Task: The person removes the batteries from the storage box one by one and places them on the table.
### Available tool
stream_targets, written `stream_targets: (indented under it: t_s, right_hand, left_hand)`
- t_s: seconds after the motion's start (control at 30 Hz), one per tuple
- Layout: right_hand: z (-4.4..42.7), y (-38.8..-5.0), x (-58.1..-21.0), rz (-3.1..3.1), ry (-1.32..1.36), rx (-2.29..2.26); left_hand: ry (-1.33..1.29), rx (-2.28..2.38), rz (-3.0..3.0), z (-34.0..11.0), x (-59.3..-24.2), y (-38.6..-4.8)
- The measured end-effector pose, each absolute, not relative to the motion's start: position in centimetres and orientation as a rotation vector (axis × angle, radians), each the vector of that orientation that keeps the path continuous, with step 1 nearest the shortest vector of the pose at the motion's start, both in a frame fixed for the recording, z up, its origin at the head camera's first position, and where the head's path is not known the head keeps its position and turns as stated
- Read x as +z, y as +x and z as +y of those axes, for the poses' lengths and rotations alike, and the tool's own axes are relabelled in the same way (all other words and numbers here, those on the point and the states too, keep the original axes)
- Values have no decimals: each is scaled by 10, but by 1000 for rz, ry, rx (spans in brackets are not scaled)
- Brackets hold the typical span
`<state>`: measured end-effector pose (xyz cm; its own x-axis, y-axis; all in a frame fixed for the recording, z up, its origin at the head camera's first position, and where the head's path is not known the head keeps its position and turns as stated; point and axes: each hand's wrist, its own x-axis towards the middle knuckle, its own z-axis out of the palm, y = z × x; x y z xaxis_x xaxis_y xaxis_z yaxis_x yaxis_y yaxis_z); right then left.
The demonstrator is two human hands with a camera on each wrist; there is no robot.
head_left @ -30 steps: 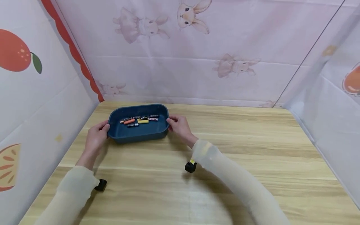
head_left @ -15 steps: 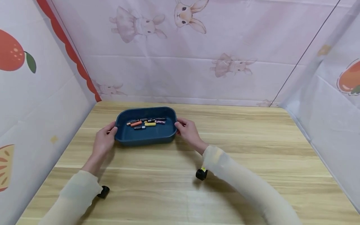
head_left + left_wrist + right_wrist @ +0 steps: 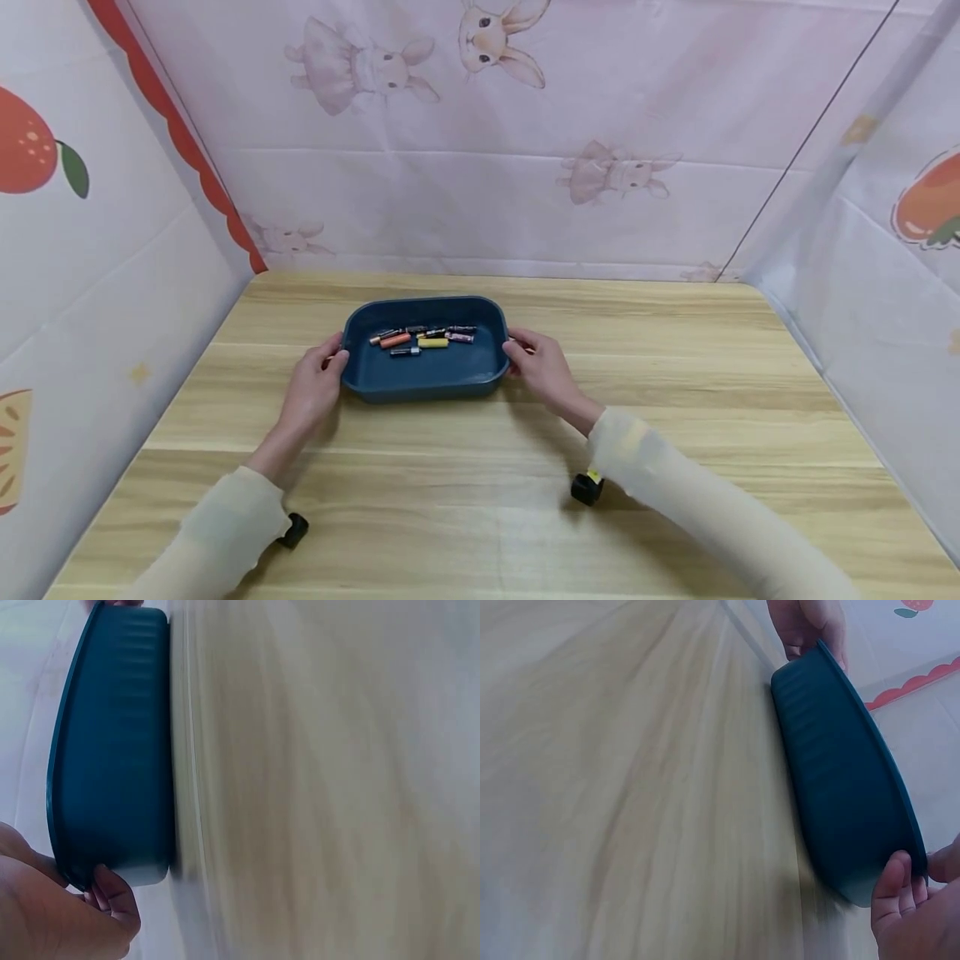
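Observation:
A dark blue, rounded rectangular basin point(image 3: 427, 387) is held by its two short ends, low over or on the wooden table. My left hand point(image 3: 313, 387) pinches its left rim, thumb on top; my right hand point(image 3: 546, 371) pinches the right rim the same way. Several batteries lie loose inside, among them an orange battery point(image 3: 395, 341), a yellow battery point(image 3: 433, 342) and a black-and-silver battery point(image 3: 406, 352). In the left wrist view the basin's side wall point(image 3: 112, 750) is seen with fingers curled under its rim. The right wrist view shows the basin's wall point(image 3: 840, 772) from the other side.
The wood-grain table point(image 3: 465, 500) spreads around the basin. A pink rabbit-print cloth point(image 3: 480, 208) hangs behind it, and fruit-print cloths stand at left and right. A small black camera point(image 3: 587, 489) sits at my right wrist, another black camera point(image 3: 294, 530) at my left.
Both hands have carried or slid the basin to the right and slightly nearer to me, keeping their grip on its ends. The batteries have travelled along inside it.

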<state>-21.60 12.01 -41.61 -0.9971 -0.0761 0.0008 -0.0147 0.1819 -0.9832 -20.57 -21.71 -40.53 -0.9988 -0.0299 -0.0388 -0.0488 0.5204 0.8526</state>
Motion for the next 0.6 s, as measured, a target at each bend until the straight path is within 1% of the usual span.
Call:
stream_targets:
  t_s: [0.33, 0.6]
  right_hand:
    - [152, -193, -418, 2368, -53, -1962]
    - [173, -181, -417, 2364, -2, -1981]
  left_hand:
    - [-27, 1554, 2686, -189, -408, -195]
    - [26, 1558, 2666, -169, -410, -189]
